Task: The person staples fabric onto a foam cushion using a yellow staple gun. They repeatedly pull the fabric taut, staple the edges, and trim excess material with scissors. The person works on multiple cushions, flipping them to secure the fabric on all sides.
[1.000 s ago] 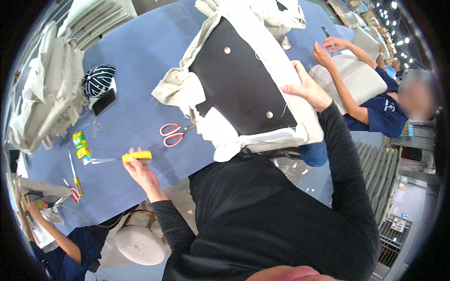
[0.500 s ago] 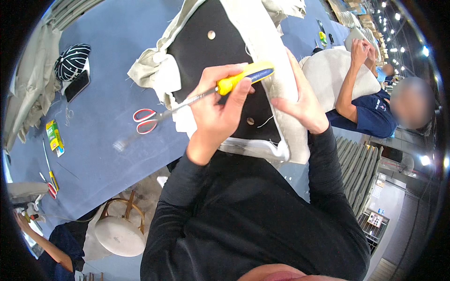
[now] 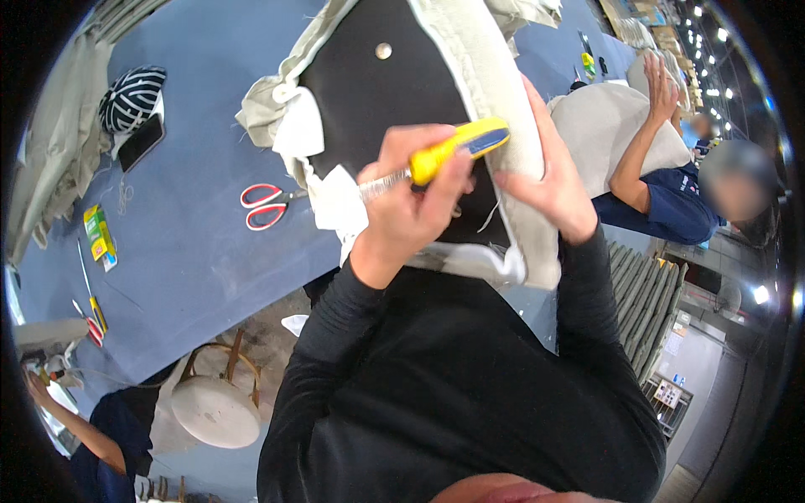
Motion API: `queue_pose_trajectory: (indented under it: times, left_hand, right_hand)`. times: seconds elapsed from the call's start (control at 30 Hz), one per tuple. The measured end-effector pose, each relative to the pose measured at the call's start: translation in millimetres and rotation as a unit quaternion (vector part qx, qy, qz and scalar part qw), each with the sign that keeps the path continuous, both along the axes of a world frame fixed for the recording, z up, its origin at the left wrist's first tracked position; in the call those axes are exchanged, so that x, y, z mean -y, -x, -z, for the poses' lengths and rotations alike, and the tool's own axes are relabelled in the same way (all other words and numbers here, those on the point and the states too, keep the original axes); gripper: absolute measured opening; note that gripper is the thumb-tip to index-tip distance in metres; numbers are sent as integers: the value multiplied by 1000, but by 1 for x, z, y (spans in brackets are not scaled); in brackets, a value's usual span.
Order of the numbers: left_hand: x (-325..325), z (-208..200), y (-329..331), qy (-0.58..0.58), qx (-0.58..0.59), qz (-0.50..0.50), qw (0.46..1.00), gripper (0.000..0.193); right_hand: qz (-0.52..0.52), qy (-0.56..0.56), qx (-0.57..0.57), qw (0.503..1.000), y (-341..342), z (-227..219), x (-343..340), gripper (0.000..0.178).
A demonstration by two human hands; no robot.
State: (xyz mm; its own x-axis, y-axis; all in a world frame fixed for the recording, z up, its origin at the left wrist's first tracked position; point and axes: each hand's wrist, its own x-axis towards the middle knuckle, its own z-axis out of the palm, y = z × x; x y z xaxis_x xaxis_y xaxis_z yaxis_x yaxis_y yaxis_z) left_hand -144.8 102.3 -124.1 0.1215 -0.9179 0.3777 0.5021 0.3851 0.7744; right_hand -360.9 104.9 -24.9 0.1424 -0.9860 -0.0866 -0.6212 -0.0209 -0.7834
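My left hand (image 3: 401, 214) is closed round a screwdriver with a yellow and blue handle (image 3: 436, 161). Its metal shaft comes out of the fist toward the left, and the tip cannot be made out. Below it lies an upholstered cushion with a black backing (image 3: 360, 92) and a thick beige border (image 3: 485, 50). Loose white and beige fabric (image 3: 299, 121) hangs off its left edge. My right hand (image 3: 558, 184) clasps the cushion's right border, thumb on the near face, fingers partly hidden. A round metal-coloured disc (image 3: 383, 51) sits in the backing.
Red-handled scissors (image 3: 264, 207) lie left of the cushion on the blue-grey table (image 3: 210, 277). Farther left are a phone (image 3: 141, 143), a striped cap (image 3: 132, 98), a green-yellow box (image 3: 99, 235) and another screwdriver (image 3: 98, 313). A co-worker (image 3: 671, 201) handles a beige cushion (image 3: 608, 130) at right.
My left hand has moved slightly right and down with the screwdriver. Its shaft no longer reaches over the scissors. My right hand keeps its grip on the border.
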Motion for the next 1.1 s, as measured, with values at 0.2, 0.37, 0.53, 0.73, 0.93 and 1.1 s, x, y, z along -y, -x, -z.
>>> queue_pose_trajectory:
  times: [0.2, 0.37, 0.53, 0.73, 0.93, 1.1]
  left_hand:
    - [-3, -5, -33, 31, -31, -43, 998, 30]
    - [5, -13, -55, 41, -64, -50, 996, 31]
    - [-2, 11, -34, -19, -55, 26, 998, 32]
    - [-5, 14, -40, -66, -39, 74, 994, 27]
    - [-41, 89, -197, -229, 200, -173, 937, 40]
    - [-101, 123, -289, -412, 663, -135, 611, 33]
  right_hand:
    - [-19, 5, 11, 1000, -13, 1, 2, 117]
    - [-15, 12, 13, 1000, -11, 11, 15, 118]
    - [-8, -15, -18, 1000, -9, 9, -2, 117]
    - [11, -17, -28, 999, -14, 4, 14, 118]
    - [62, -77, 122, 988, 2, 9, 4, 118]
    - [-46, -38, 60, 996, 12, 6, 22, 117]
